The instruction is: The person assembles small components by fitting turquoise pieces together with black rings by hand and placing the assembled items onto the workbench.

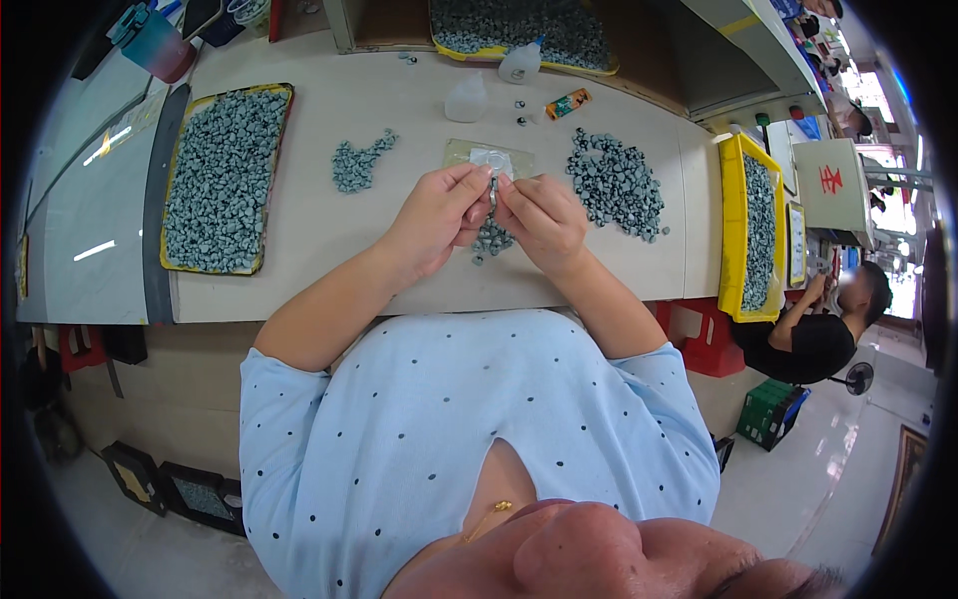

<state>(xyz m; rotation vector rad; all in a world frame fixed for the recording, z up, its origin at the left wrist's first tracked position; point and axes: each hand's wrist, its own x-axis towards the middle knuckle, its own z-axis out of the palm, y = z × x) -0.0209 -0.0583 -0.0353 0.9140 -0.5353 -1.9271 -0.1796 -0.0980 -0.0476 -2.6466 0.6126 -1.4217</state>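
Over the middle of the table, my left hand (436, 216) and my right hand (545, 217) meet with their fingertips. Between them they pinch a small dark grey piece (493, 194), too small to name surely. Just beyond lies a flat clear packet (519, 160) with a white patch. A little heap of grey-green pieces (492, 238) shows between and below my hands, partly hidden by them. To the left sits a smaller loose pile (353, 167); a larger, darker pile (616, 182) spreads to the right.
A yellow-edged tray (168, 245) full of grey pieces stands left. Another yellow tray (732, 220) stands right. At the back are two white squeeze bottles (466, 100) (520, 65), an orange-and-green tube (568, 104) and a shelf tray. A co-worker (828, 324) sits far right.
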